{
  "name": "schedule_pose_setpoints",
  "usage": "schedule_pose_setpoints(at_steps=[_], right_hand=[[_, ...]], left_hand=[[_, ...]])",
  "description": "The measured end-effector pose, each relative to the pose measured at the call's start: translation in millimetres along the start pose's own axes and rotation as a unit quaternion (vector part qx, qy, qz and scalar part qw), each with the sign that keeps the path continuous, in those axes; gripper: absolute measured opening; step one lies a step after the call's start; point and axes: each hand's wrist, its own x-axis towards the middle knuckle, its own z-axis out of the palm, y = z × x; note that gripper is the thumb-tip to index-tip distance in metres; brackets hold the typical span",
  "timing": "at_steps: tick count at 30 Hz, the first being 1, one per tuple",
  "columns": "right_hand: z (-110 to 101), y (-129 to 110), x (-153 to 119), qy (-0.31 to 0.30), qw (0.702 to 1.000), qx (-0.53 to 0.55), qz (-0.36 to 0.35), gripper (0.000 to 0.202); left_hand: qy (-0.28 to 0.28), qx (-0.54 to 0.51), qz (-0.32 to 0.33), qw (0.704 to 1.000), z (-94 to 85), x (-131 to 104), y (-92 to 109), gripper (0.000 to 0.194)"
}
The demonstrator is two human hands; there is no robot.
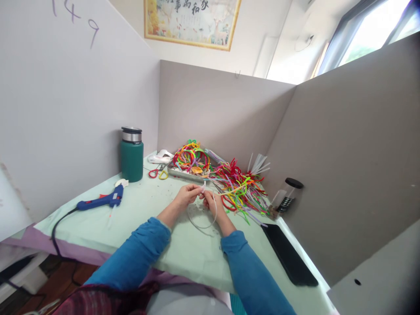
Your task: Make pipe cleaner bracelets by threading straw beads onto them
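Observation:
My left hand [188, 194] and my right hand [211, 201] meet above the middle of the table. Both have their fingers closed on a pale headband [204, 227], a thin white hoop whose curve hangs below them. Between the fingertips a pale pink-white strip [204, 187] sticks up at one end of the hoop; it looks like pipe cleaner, though the fingers hide part of it. Just beyond my right hand lies a heap of coloured pipe cleaners [241, 186] in red, yellow, green and lilac.
A metal tray [187, 175] with colourful bent pieces stands at the back. To the left are a blue glue gun [100, 201] with its cord and a green bottle [131, 159]. On the right lie a black flat slab [288, 256] and a tilted clear jar [287, 197]. Grey partitions [216, 105] surround the table.

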Motion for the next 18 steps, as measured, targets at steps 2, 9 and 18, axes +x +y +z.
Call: schedule_pose_setpoints(at_steps=[2, 9, 18], right_hand=[[-0.6, -2.2, 0.0, 0.001, 0.999, 0.034, 0.002, 0.041], [-2.6, -3.4, 2.7, 0.021, 0.991, 0.129, 0.018, 0.034], [-1.4, -4.5, 1.9, 0.034, 0.991, 0.121, 0.033, 0.036]], left_hand=[[-0.012, 0.006, -0.002, 1.0, 0.5, -0.9, 0.0, 0.045], [0.008, 0.029, -0.022, 0.999, 0.0, 0.7, -1.2, 0.046], [0.075, 0.042, -0.059, 0.995, -4.0, 5.9, -9.3, 0.047]])
